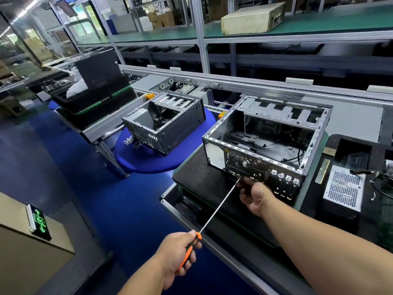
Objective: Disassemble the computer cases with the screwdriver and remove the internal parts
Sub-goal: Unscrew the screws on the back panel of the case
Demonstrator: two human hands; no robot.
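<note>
Open computer case (265, 145), side panel off, lies on its side on a black mat (200, 179) at the left end of the bench (234, 258), rear I/O panel facing the near edge; loose cables and bare metal floor visible inside, drive cage along the far side. Long screwdriver (219, 206), orange-and-black handle, thin steel shaft, tip touching the rear panel low down, just under the round fan grille (237, 160). Left hand (177, 250) wraps its fingers round the handle, out past the near edge of the bench. Right hand (254, 195) is at the tip end, fingers curled by the shaft against the rear panel; whether they actually pinch the shaft cannot be told, fingertips hidden. Right of the case on the bench: a perforated silver power supply (342, 188) with a wire bundle, a narrow strip-like part (323, 171) between it and the case, a black tray (353, 154) toward the far edge. Second, smaller computer case (163, 124), also opened, sits on a round blue stool-like surface (146, 160) left of the bench, well apart from the first. Behind both runs a conveyor rail (234, 81). Far left on the conveyor frame, a black crate (95, 99) with a black panel standing in it. Upper shelf carries a beige box-shaped unit (253, 18). Green lit sign (39, 220) on a cabinet at lower left. Blue floor.
</note>
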